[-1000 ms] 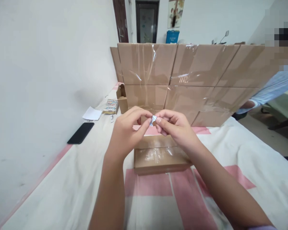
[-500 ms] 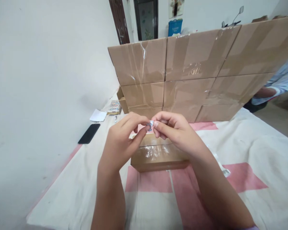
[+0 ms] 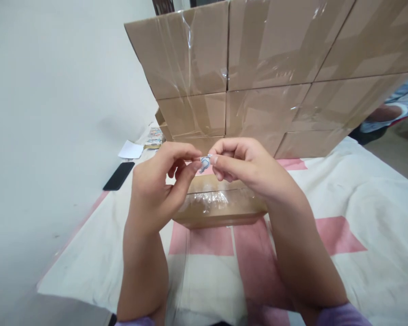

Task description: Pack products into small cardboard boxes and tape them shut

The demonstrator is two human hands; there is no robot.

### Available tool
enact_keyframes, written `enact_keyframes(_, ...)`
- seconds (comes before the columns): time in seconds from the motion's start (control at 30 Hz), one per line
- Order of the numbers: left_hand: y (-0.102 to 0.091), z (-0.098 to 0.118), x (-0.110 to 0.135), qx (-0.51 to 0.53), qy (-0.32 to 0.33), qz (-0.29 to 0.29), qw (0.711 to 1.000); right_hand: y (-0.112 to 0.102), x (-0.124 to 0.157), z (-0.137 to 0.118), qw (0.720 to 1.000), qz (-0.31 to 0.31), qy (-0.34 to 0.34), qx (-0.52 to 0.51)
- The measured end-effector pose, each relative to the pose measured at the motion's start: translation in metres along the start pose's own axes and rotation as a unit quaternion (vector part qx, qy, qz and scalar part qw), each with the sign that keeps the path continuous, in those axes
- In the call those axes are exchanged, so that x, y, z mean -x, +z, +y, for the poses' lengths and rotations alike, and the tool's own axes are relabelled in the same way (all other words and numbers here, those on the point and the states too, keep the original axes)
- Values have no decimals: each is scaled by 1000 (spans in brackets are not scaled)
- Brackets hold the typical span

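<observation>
The left hand [image 3: 156, 185] and right hand [image 3: 248, 170] are bare, and so are both forearms along their whole visible length. At the bottom edge of the view each arm meets a lilac sleeve. The right sleeve [image 3: 340, 314] shows a broad, soft fold of cloth, the left sleeve [image 3: 132, 322] only a thin strip. The fingernails are short and plain.

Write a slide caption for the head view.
Left hand and right hand pinch a small pale item above a flat taped box.
</observation>
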State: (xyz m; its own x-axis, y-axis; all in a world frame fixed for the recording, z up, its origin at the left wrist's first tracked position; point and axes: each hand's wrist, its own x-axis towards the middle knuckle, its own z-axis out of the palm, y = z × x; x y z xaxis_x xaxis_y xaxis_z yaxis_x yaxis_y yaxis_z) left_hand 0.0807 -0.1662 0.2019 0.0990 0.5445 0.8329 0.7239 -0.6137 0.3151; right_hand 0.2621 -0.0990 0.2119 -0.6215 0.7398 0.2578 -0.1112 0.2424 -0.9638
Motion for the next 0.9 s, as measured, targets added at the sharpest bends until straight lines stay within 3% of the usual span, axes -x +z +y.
enact_keyframes(0.23, 2, -2, -4, -28, 72, -28, 997, -5, 3, -4, 995, -69, -9, -67)
enact_keyframes(0.43, 1, 0, -4, -59, 66, -25, 996, -6, 3, -3, 991, -108, 8, -85)
enact_keyframes(0.63, 0, 3, -4, -65, 68, -29, 995, -3, 6, -6, 994, -91, 9, -58)
enact_keyframes(0.9, 0, 8, -2, -73, 38, 15, 997, -3, 10, -7, 997, -52, -35, -38)
